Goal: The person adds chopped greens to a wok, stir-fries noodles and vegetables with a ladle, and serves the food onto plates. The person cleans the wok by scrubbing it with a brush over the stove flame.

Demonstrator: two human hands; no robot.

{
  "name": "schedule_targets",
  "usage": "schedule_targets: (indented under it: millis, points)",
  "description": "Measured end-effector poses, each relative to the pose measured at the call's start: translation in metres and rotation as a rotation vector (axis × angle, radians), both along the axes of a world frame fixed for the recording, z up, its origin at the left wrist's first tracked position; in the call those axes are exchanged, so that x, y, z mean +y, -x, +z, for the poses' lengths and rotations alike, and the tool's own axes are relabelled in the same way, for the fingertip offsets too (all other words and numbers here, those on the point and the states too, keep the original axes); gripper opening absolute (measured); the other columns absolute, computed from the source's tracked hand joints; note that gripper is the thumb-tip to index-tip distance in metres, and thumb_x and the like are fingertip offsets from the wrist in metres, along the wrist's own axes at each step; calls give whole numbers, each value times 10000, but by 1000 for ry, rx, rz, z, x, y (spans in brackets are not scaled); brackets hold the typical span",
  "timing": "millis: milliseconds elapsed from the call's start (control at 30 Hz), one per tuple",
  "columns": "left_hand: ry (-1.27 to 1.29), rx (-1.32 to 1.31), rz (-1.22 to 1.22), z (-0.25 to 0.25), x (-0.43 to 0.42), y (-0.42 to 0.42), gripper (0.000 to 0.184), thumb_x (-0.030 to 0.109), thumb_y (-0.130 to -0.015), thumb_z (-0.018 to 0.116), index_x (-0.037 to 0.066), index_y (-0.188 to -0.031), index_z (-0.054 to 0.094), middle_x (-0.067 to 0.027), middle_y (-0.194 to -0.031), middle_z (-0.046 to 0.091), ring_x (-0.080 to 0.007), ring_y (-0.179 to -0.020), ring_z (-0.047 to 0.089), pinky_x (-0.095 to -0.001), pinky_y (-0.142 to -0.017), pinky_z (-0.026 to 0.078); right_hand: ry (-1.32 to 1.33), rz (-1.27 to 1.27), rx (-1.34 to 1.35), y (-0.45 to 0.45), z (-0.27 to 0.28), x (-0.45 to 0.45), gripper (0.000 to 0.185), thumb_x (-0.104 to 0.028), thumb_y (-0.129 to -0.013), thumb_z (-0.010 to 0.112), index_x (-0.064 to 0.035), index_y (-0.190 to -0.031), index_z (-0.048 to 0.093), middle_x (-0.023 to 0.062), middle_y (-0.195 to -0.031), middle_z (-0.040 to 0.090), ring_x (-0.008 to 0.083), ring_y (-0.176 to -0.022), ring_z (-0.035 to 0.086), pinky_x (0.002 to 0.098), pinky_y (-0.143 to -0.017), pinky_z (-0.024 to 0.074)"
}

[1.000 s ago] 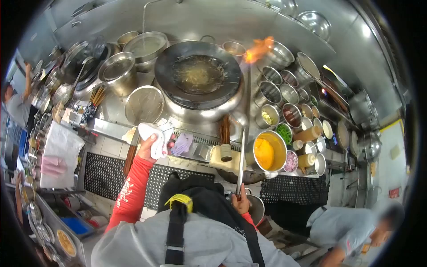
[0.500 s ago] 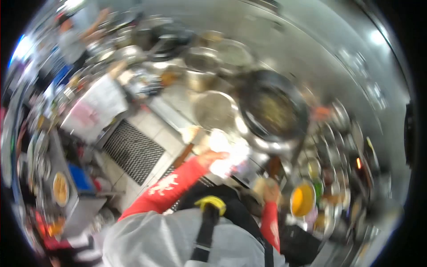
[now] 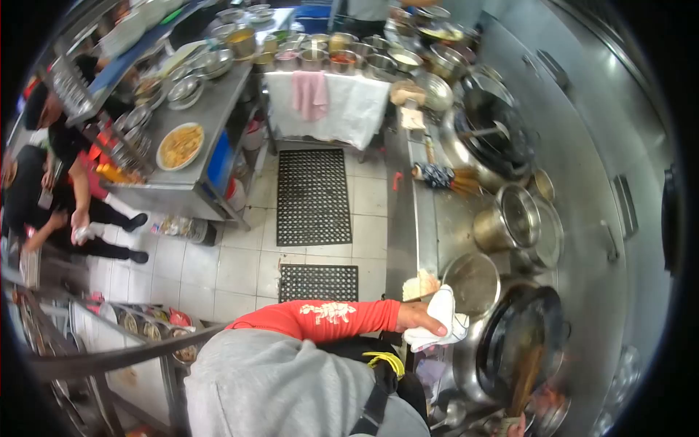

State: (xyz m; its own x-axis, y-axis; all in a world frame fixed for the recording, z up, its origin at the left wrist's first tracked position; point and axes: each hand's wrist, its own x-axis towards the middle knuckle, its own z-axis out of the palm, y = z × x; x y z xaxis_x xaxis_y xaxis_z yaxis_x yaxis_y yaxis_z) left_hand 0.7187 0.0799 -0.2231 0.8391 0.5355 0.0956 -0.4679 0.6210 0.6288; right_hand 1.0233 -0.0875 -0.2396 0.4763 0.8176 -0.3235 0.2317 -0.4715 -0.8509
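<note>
My left hand [image 3: 421, 318], at the end of a red sleeve, is closed on a folded white cloth [image 3: 439, 320] beside the near wok. At the bottom right edge, only part of my right hand [image 3: 515, 427] shows, closed around the bound grip of a bamboo wok brush [image 3: 527, 373]. The brown, slightly blurred bristles of this brush reach over the dark wok [image 3: 498, 336]. Just beyond the cloth stands a wide steel pot [image 3: 472, 282], and a pale sponge-like piece [image 3: 420, 285] lies on the counter edge.
A second wok [image 3: 502, 109] holds a ladle [image 3: 486, 132]. Another bamboo brush [image 3: 463, 180] lies on the stove counter [image 3: 429, 233]. Steel pots [image 3: 501, 226] line the wall side. Black mats [image 3: 314, 197] cover part of the tiled floor. Two people [image 3: 51, 186] are at the left, near a plate of food [image 3: 180, 147].
My view has turned left, so the stove now runs along the right side. The cloth stays in my left hand. My right hand now shows with the bamboo brush over the wok.
</note>
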Motion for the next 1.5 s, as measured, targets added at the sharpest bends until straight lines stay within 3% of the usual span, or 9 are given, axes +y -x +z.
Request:
schedule_targets:
  millis: [333,600,667,767,900,1133,1200,1300,1500]
  points:
    - [46,125,284,-1,-23,36,556,251,-809,743,-3,-1252,523,-132,-990,655,-196,-794,671,-317,-623,580,381,706,-361,-281,94,107,246,-320,-923,511,-108,-903,635,122,-846,667,218,-755,660,328,-508,515]
    - [136,446,174,-12,-33,13,571,256,-787,745,-49,-1227,545,-173,-1021,673,-238,-828,682,-344,-719,576,75,289,-216,-200,79,150,530,-234,-806,747,-11,-1262,598,40,-710,619,102,-421,482,266,-358,375]
    - [65,468,221,15,-34,19,629,295,-740,740,-68,-1218,551,-189,-1041,670,-262,-904,680,-358,-778,565,268,472,-288,-187,141,120,545,-275,-776,780,23,-1205,624,138,-949,716,190,-842,665,325,-773,511]
    - [183,446,212,25,-37,3,854,302,-646,768,-64,-1331,412,-256,-1075,622,-344,-896,666,-416,-673,596,88,979,-1093,-275,67,160,350,-341,-887,528,-37,-751,638,185,-782,609,358,-842,606,462,-782,487]
    - [181,495,96,10,-34,-22,865,346,-663,785,-56,-1328,405,-258,-1072,606,-313,-817,657,-378,-584,586,-71,-206,-738,-246,33,205,479,-420,-793,666,-97,-1145,686,206,-1070,668,368,-1040,626,421,-920,490]
    - [10,529,185,-8,-45,-3,935,543,-755,709,-56,-1370,337,-265,-1078,601,-298,-727,665,-372,-500,569,-122,516,-729,-207,72,130,327,-364,-797,672,-98,-978,732,160,-908,708,323,-877,685,426,-814,525]
    - [33,574,137,-6,-40,-20,886,524,-779,687,-54,-1360,350,-262,-1043,619,-298,-703,663,-369,-483,567,170,135,-353,-248,67,174,348,-392,-774,663,-85,-929,719,157,-860,698,355,-803,675,461,-690,510]
    - [75,651,106,25,-32,-63,772,433,-784,678,-85,-1295,419,-235,-964,646,-261,-669,659,-322,-541,566,-230,-154,-874,-260,5,215,320,-374,-786,670,-96,-941,709,154,-850,695,383,-786,664,473,-684,503]
    - [46,630,179,32,-35,-57,728,472,-843,610,-79,-1293,455,-212,-935,656,-250,-671,665,-325,-545,557,-258,291,-655,-213,40,150,532,-415,-786,701,-92,-1206,648,210,-1110,655,372,-1079,613,402,-948,468]
